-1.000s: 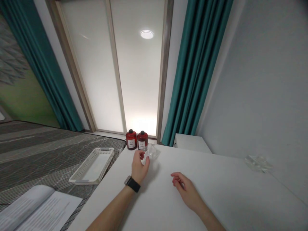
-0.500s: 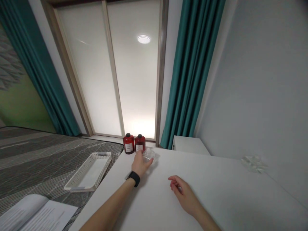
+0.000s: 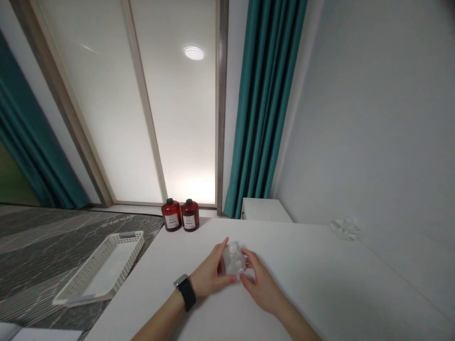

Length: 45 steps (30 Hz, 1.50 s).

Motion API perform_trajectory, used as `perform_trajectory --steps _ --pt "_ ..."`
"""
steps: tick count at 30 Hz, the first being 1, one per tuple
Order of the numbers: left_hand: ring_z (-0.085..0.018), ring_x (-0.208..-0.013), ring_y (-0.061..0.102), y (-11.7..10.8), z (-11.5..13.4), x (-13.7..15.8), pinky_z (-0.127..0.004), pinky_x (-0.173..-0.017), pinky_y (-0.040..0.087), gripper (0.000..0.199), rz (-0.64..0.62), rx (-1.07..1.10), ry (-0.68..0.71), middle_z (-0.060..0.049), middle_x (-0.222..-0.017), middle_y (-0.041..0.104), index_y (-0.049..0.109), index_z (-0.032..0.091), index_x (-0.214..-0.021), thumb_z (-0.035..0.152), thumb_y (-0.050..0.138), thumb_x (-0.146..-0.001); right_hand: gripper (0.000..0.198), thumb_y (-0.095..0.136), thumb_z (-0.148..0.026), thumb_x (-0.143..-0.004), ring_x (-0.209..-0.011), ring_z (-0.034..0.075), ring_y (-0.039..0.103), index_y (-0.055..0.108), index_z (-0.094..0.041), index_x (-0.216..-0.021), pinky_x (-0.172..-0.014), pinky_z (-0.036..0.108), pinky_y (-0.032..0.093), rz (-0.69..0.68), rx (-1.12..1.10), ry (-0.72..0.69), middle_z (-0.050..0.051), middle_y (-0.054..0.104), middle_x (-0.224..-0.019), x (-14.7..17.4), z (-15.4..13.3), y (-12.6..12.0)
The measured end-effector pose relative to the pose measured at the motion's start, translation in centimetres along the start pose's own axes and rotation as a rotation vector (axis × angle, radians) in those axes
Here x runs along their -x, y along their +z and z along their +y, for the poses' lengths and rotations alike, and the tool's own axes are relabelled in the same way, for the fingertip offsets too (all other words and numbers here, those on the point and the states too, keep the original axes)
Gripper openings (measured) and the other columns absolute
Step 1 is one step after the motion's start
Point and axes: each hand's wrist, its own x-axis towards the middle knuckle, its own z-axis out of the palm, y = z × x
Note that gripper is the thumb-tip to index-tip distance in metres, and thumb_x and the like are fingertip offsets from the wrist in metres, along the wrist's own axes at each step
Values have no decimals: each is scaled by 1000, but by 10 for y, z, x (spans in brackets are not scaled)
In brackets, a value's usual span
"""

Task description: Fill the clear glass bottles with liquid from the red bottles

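Observation:
A small clear plastic object (image 3: 234, 259), crinkled or faceted in look, is between my two hands over the white table (image 3: 284, 265). I cannot make out its exact kind. My left hand (image 3: 210, 273), with a dark-banded watch (image 3: 186, 292) on the wrist, wraps around its left side, the thumb along the near edge. On the other side, my right hand (image 3: 260, 285) grips it with curled fingers and thumb. Two red bottles (image 3: 171, 215) with black caps and white labels stand upright, side by side, at the table's far left corner.
Left of the table, a white perforated basket (image 3: 80, 299) lies on a dark grey patterned surface (image 3: 31, 251), with pages (image 3: 50, 334) at the lower edge. A white cabinet (image 3: 266, 210) stands beyond the table. At the right wall is a pale ribbon-like bundle (image 3: 344, 229) with a cord.
My left hand has brought the clear plastic object from beside the bottles toward me. My right hand has closed on its other side. The view has turned slightly right.

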Motion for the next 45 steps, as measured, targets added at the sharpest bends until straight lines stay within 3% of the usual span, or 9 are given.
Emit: perform_trajectory --steps 4,8,14,19,26,33,37,41,45 --pt "-15 -67 50 2 -1 5 -29 -65 45 87 56 18 -71 -1 -88 59 28 15 -147 30 73 -74 46 61 -28 -83 -97 23 63 56 -23 -128 -93 41 50 16 -49 51 10 63 -125 -3 -4 -5" --pt "-14 -66 47 7 6 5 -26 -61 38 56 121 165 -39 0 -81 56 53 16 -117 55 65 -79 55 63 -51 -83 -100 24 64 54 -24 -131 -88 40 51 -53 -236 109 11 62 -130 -2 -19 -10" --pt "-12 -56 44 18 11 2 -25 -52 37 69 55 497 -95 0 -75 55 56 16 -112 78 39 -86 60 61 -66 -83 -106 27 64 55 -27 -128 -95 42 46 -72 -430 187 7 71 -113 3 -34 -12" --pt "-12 -59 46 17 10 2 -25 -55 40 62 156 466 -113 1 -80 54 45 19 -128 68 45 -90 61 67 -58 -83 -104 25 67 49 -28 -132 -100 47 43 -73 -575 190 9 69 -119 -1 -25 -15" --pt "-28 -111 56 10 5 6 -43 -94 45 67 70 326 -7 -14 -127 58 45 19 -136 60 63 -85 65 78 -43 -73 -100 23 59 51 -28 -130 -86 37 51 116 -296 48 8 54 -118 -3 -13 -10" --pt "-26 -103 65 8 -3 1 -45 -95 48 62 52 598 -56 -12 -117 64 49 19 -129 62 60 -87 36 68 -22 -79 -86 19 54 60 -27 -114 -77 33 52 162 -78 -158 4 51 -106 0 -21 -7" --pt "-29 -111 61 7 6 5 -45 -96 47 70 48 430 2 -15 -122 63 43 17 -132 54 71 -80 31 66 -17 -78 -86 19 55 62 -26 -108 -80 35 53 120 -65 -143 4 53 -101 4 -22 0" --pt "-27 -104 63 7 13 8 -43 -93 49 62 230 127 -26 -13 -115 66 47 17 -123 33 79 -73 34 61 -24 -83 -90 20 59 57 -25 -116 -79 33 54 69 -209 -52 4 57 -100 4 -21 -4" --pt "-32 -109 61 5 15 8 -48 -93 47 63 396 -389 219 -13 -121 65 50 19 -126 27 81 -71 24 51 -37 -91 -84 20 60 60 -23 -109 -81 34 50 157 -188 -35 4 61 -89 0 -25 -19"
